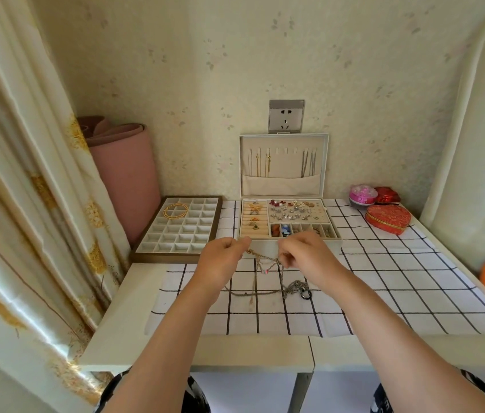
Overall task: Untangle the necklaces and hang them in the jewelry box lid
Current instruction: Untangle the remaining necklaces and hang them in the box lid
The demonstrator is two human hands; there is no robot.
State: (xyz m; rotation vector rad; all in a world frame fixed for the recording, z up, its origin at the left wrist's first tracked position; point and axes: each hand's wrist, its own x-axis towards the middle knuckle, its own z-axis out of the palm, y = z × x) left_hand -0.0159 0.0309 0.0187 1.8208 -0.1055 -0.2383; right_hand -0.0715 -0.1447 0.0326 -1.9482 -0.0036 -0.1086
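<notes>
A knot of thin gold and silver necklaces (268, 265) hangs between both hands above the checked cloth; its lower loops and a dark ring pendant (306, 294) lie on the cloth. My left hand (223, 259) pinches one end of the chains. My right hand (305, 252) pinches them a little to the right. Behind them stands the cream jewelry box (289, 241), its lid (284, 141) upright against the wall. Gold chains (262, 165) hang from the lid's left hooks and silver chains (309, 165) from its right hooks; the middle hooks are bare.
A brown tray with white compartments (152, 251) holds gold bangles at the left. A pink rolled mat (122, 174) leans behind it. A red heart-shaped box (388, 219) and small pink and red containers (363, 195) sit at the right. A curtain (21, 204) hangs left.
</notes>
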